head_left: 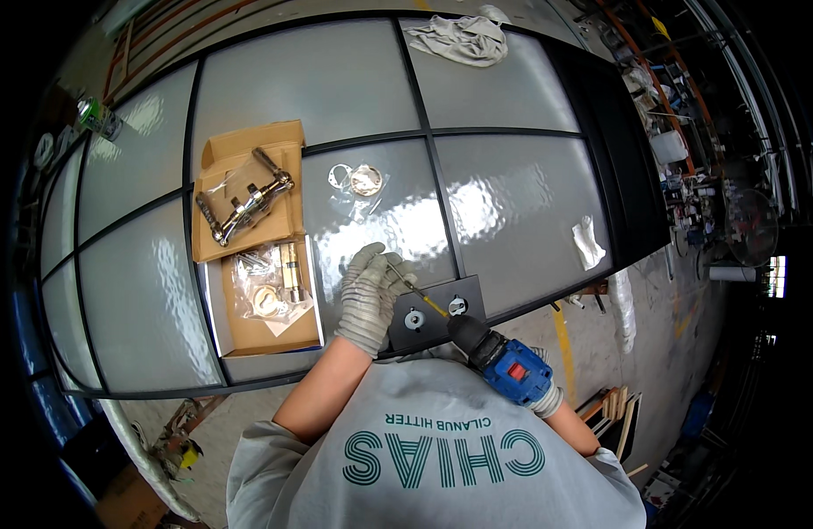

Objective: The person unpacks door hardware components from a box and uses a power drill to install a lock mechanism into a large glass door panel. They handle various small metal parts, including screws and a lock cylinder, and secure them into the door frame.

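My right hand (549,398), in a pale work glove, is wrapped around a blue and black cordless drill (517,370). A long, slim driver bit (431,303) runs from its chuck up and left. My gloved left hand (368,295) has its fingers drawn together at the far end of the bit. Whether a screw is between them is too small to tell. Below the bit is a black lock plate (436,315) with two metal-rimmed holes, at the near edge of a black-framed glass door panel (431,132) lying flat.
Left of my hands, an open cardboard box (214,309) holds bagged hardware, with door handles (252,207) on its lid. Round metal plates (366,181) lie on the glass. A grey cloth (459,40), white scrap (588,244) and a can (98,117) are farther out.
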Demonstrator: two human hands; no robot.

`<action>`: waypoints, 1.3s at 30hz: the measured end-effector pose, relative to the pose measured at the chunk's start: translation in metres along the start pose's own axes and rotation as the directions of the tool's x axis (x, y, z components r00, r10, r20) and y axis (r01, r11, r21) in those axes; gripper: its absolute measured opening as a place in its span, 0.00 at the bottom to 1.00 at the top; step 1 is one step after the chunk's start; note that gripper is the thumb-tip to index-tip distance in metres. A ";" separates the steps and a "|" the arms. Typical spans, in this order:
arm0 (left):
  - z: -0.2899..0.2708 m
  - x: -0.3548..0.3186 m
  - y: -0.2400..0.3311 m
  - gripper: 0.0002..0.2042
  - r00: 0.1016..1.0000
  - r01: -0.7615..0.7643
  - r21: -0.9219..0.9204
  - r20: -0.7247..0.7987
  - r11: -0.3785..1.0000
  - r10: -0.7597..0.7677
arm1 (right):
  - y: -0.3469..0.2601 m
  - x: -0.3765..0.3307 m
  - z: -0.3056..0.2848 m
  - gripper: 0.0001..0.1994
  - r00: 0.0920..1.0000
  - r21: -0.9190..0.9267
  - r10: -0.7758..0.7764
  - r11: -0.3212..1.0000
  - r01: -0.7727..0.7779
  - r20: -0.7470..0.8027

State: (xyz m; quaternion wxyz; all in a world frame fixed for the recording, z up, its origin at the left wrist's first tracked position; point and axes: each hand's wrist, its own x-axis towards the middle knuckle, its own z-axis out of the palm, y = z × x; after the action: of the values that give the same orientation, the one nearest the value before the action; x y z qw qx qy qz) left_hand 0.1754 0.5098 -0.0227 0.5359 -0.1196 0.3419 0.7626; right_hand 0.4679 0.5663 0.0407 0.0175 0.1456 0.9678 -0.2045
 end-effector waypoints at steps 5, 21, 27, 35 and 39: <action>0.001 0.001 0.001 0.12 1.000 0.004 -0.025 0.013 1.000 -0.003 | 0.015 -0.017 0.015 0.16 0.985 0.276 0.008 0.959 -0.056 0.170; -0.030 0.026 0.021 0.14 0.923 -0.265 0.493 -0.120 0.829 0.366 | 0.098 0.003 -0.030 0.08 0.773 -0.338 0.180 0.822 -0.458 -0.608; -0.031 0.029 0.022 0.13 0.906 -0.345 0.500 -0.043 0.794 0.421 | 0.158 0.053 -0.011 0.03 0.460 0.656 0.600 0.753 -0.048 -0.655; -0.019 0.015 0.034 0.16 0.900 -0.292 0.587 -0.099 0.755 0.424 | 0.185 0.077 0.001 0.01 0.331 0.637 0.616 0.769 -0.054 -0.715; -0.010 0.010 0.029 0.14 0.947 -0.222 0.609 -0.052 0.761 0.317 | 0.206 0.069 0.007 0.01 0.365 0.725 0.652 0.680 0.107 -0.665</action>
State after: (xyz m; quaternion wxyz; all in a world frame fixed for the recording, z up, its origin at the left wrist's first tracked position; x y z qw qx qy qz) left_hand 0.1435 0.5048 -0.0242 0.4029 0.0478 0.6172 0.6741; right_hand 0.4614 0.7627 -0.0530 -0.5175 0.4005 0.6316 -0.4158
